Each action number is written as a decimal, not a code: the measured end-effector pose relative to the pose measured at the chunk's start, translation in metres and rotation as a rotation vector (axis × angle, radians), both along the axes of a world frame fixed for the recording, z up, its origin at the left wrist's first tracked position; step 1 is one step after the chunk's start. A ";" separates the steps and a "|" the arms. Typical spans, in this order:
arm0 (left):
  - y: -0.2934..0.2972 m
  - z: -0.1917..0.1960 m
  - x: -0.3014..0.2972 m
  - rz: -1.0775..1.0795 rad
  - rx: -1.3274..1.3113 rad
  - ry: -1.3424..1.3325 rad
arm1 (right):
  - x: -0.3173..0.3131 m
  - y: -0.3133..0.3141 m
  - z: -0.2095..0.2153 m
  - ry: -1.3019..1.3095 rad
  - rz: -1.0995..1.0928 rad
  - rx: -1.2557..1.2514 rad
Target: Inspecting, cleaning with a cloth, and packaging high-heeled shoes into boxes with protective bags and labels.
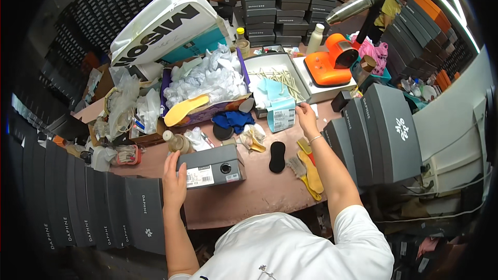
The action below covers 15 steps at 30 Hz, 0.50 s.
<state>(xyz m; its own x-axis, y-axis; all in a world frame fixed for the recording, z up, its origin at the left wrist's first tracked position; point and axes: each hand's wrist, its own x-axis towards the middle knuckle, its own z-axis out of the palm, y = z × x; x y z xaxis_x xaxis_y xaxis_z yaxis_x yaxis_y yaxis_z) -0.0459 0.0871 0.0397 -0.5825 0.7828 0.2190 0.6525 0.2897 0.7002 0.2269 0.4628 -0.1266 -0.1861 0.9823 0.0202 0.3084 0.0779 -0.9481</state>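
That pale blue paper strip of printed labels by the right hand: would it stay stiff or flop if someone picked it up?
The pale blue label strip would probably flop, since it already bends down over the front of the open, pale-lined box. It's likely very light, as it looks paper-thin. Pulling sharply might crease it.

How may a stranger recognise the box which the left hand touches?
On the brown table, nearer the person than the purple carton, lies a grey box. Unlike the grouped boxes at left, it sits separately, showing a white label and dark circle.
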 end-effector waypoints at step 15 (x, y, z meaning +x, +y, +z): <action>0.191 0.050 0.026 -0.505 -0.223 -0.219 | -0.035 0.067 0.016 0.150 0.388 -0.102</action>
<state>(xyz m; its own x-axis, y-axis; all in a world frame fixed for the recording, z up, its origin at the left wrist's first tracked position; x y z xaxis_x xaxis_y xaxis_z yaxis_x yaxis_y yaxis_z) -0.0204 0.2779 0.0896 -0.1387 0.9881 -0.0663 0.5952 0.1367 0.7919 0.1920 0.5298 -0.1103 -0.5450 0.8382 -0.0183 0.1330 0.0648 -0.9890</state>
